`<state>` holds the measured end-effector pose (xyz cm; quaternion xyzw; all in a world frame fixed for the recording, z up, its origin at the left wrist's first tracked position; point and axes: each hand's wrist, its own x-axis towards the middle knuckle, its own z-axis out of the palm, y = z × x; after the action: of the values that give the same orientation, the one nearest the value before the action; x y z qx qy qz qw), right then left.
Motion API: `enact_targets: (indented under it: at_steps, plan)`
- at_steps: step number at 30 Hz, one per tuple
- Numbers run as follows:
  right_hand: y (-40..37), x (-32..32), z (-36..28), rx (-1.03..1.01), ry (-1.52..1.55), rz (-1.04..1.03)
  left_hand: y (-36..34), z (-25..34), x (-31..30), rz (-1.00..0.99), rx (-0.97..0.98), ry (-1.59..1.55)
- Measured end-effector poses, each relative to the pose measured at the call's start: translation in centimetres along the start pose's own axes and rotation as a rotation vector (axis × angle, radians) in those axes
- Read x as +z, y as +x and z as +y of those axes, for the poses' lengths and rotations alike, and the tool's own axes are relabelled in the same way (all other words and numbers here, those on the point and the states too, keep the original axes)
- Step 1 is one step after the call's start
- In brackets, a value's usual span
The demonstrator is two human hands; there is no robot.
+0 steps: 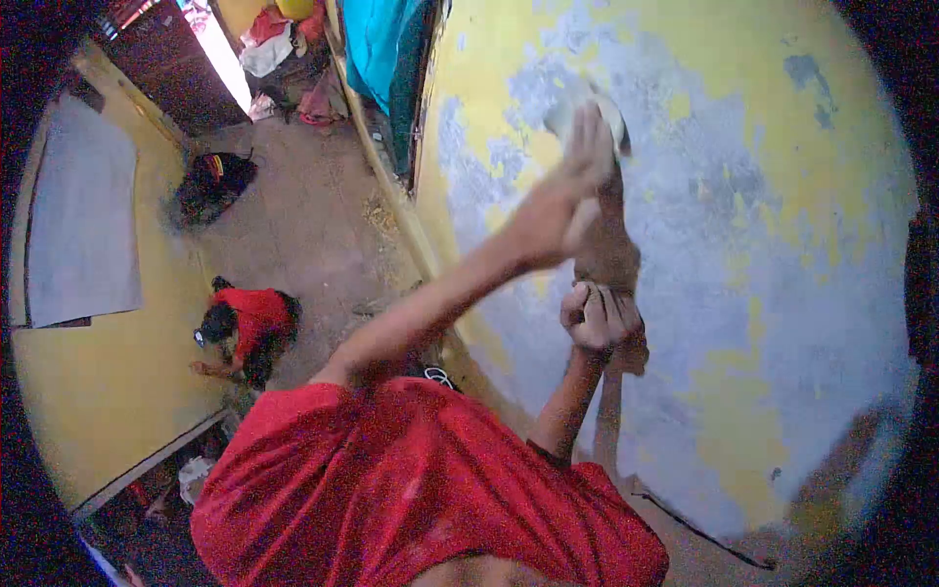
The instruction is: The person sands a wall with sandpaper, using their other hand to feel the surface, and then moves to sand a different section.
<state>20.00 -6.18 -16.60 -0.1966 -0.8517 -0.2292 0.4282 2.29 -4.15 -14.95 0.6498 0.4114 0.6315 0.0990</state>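
Note:
My left hand [585,161] is blurred and reaches up against the wall [704,186], its fingers stretched over a pale, curved sheet [614,119] whose kind I cannot make out. That sheet lies between the fingers and the wall. Lower down, my right hand [606,315] is closed in a fist close to the same wall. Whatever its fingers hold, if anything, is hidden. The wall has yellow paint with large worn grey-white patches, and dark shadows of my arms fall on it.
At left, a person in a red shirt [259,318] crouches by another yellow wall [147,391]. A dark bag [217,181] lies on the floor [303,210]. Teal cloth [381,44] hangs beside my wall. A dark cord [709,533] lies low at right.

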Motion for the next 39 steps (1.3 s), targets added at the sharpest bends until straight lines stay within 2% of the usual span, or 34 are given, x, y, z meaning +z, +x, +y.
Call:
enact_targets:
  at_steps: [2, 3, 5, 9, 11, 13, 14, 15, 17, 21, 24, 25, 26, 28, 30, 32, 33, 34, 36, 37, 39]
  plan:
    - [0.5, -0.1, -0.5, 0.004, -0.017, 0.046, -1.5, 1.8, 0.6, -0.05, 0.048, -0.035]
    - [-0.5, -0.3, -0.3, 0.034, -0.043, -0.067, -1.3, 1.6, 0.4, -0.052, 0.043, -0.036]
    - [-1.7, -0.5, -0.3, 0.028, -0.053, -0.072, -0.8, 1.6, -0.2, -0.105, 0.021, -0.013]
    - [0.6, -1.0, -0.4, 0.034, -0.001, -0.006, 3.6, 0.9, -2.4, -0.011, 0.056, -0.036]
    - [1.7, -2.7, -0.4, 0.038, -0.004, 0.002, 6.1, 1.4, -3.6, -0.003, -0.14, -0.088]
    - [1.9, -4.2, -0.4, 0.014, 0.011, 0.058, 5.5, 4.0, -2.7, 0.023, -0.088, -0.064]
    - [-0.3, -0.3, -0.1, 0.029, 0.002, 0.066, 4.0, 0.0, -1.9, 0.049, -0.051, -0.028]
    - [-0.9, -0.4, -0.4, 0.039, -0.024, 0.001, 2.9, 1.4, -2.3, -0.106, 0.007, 0.031]
    - [-0.3, -0.7, -0.3, 0.033, -0.028, -0.063, 1.1, 2.0, -0.8, -0.137, 0.094, 0.113]
    - [0.5, -0.6, -0.4, 0.031, 0.005, 0.025, 2.9, 2.0, -2.1, -0.125, 0.159, 0.225]
    - [0.7, -1.3, -0.4, 0.061, 0.048, -0.003, 5.7, 3.2, -2.9, -0.067, 0.146, 0.084]
    - [0.6, -1.5, -0.6, 0.073, 0.021, -0.051, 5.7, 4.0, -2.5, -0.005, 0.189, 0.183]
    - [0.4, -1.7, -0.7, 0.086, -0.007, -0.101, 5.2, 4.5, -2.1, -0.011, 0.202, 0.181]
    - [-0.1, -1.2, -0.5, 0.099, -0.004, -0.078, 4.1, 4.5, -1.4, -0.205, 0.238, 0.134]
    - [-0.3, -1.2, -0.7, 0.095, 0.002, -0.071, 4.7, 3.9, -1.3, -0.169, 0.231, 0.154]
    - [0.0, -1.4, -0.8, 0.091, 0.004, -0.081, 6.3, 4.1, -2.2, 0.027, 0.135, 0.226]
    - [0.0, -1.5, -0.8, 0.091, 0.004, -0.085, 6.2, 4.5, -2.7, -0.09, 0.021, 0.081]
    - [0.0, -1.7, -0.8, 0.091, 0.003, -0.088, 6.0, 4.8, -2.2, -0.092, 0.025, 0.072]
    - [-0.2, -1.6, -0.5, 0.094, -0.003, -0.087, 5.7, 5.1, -1.2, 0.032, 0.185, 0.125]
    - [-0.4, -1.6, -0.4, 0.096, -0.008, -0.086, 5.1, 5.6, -1.0, -0.054, 0.144, 0.165]
    - [-0.6, -1.5, -0.5, 0.098, -0.01, -0.087, 5.2, 5.2, -1.2, -0.05, 0.197, 0.243]
